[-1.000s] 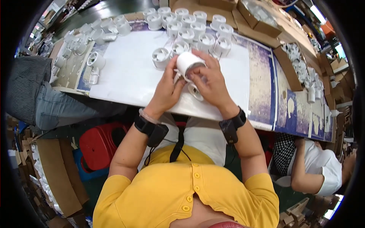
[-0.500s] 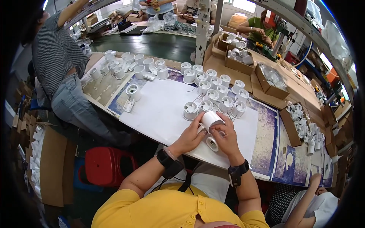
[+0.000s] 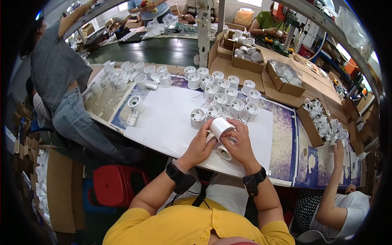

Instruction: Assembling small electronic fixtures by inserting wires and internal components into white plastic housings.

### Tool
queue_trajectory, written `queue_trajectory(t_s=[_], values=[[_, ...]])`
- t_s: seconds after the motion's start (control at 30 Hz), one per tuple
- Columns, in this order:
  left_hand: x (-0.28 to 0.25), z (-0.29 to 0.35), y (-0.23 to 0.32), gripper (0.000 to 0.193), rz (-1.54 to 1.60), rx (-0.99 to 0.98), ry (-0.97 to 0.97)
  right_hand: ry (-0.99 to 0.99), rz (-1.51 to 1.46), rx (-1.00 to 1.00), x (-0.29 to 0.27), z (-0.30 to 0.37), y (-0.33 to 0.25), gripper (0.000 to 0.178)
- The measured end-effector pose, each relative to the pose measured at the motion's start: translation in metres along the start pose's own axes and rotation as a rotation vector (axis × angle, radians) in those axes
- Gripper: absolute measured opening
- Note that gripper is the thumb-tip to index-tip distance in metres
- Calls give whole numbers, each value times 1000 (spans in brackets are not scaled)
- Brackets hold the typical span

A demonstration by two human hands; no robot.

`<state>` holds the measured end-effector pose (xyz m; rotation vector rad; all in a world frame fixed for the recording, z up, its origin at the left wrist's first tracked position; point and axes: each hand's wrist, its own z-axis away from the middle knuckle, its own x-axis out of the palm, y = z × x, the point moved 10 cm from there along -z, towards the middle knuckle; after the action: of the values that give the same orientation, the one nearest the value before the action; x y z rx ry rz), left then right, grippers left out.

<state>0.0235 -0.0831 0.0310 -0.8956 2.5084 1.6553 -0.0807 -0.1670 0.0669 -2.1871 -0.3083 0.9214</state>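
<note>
Between my two hands is a glossy white plastic cylinder (image 3: 221, 127), tilted over the near edge of the white board. My left hand (image 3: 200, 146) has its fingers wrapped round the left side. From the right, my right hand (image 3: 239, 143) grips the rim with fingers and thumb. Just under them a round white part (image 3: 224, 152) with an open end lies by the board's edge; whether a hand touches it is unclear. Past my fingers stand several white cylindrical housings with fan blades inside, the closest being a fan housing (image 3: 198, 118).
A lone white housing (image 3: 136, 104) stands at the board's left side. To the right, an open carton (image 3: 309, 125) holds white parts. One co-worker (image 3: 61, 69) stands at the left; another, in a white top (image 3: 341, 210), sits at the right. A red stool (image 3: 112, 185) is at lower left.
The view has shifted a little, so the table sits further left. The co-worker at right has stretched an arm to the white parts. Both my hands keep hold of the cylinder.
</note>
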Motion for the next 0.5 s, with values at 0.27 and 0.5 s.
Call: queue_trajectory(t_s=[0.27, 0.5], values=[[9, 1, -3, 66, 115, -39, -42, -29, -222, 84, 3, 2, 17, 11], [6, 1, -10, 68, 57, -100, -65, -22, -15, -13, 3, -2, 6, 11]])
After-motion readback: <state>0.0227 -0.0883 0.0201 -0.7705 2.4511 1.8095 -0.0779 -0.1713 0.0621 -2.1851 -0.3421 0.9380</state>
